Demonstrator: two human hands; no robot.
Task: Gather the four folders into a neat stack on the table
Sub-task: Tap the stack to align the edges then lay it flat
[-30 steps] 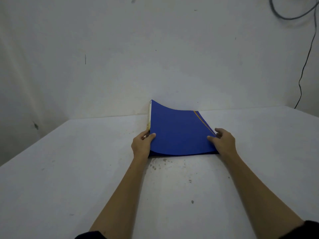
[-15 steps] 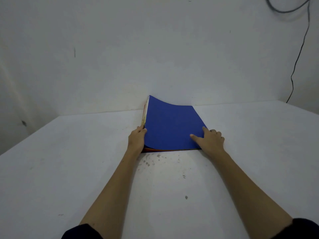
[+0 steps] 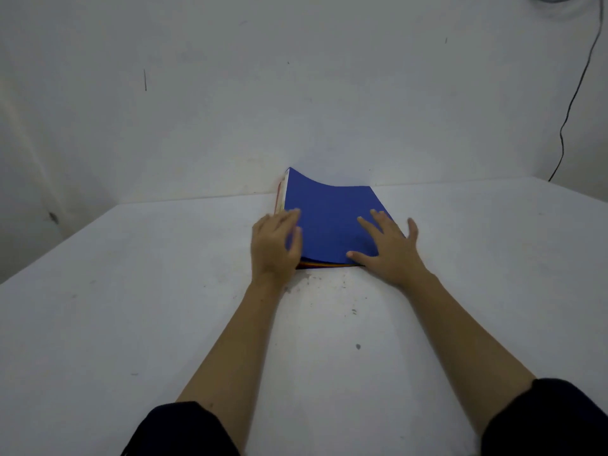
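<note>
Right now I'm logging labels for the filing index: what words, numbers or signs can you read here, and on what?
None can be read.
Blue folder: plain cover, no label or print.
Coloured edges below it: no writing visible.
Table: only specks and stains.
Wall: marks, no lettering.

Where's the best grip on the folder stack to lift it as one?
Probably the near corners, from the person's side. The stack lies flat there, coloured edges showing under the blue cover, while its far left corner curls up against the wall. Left hand and right hand already flank it.
</note>
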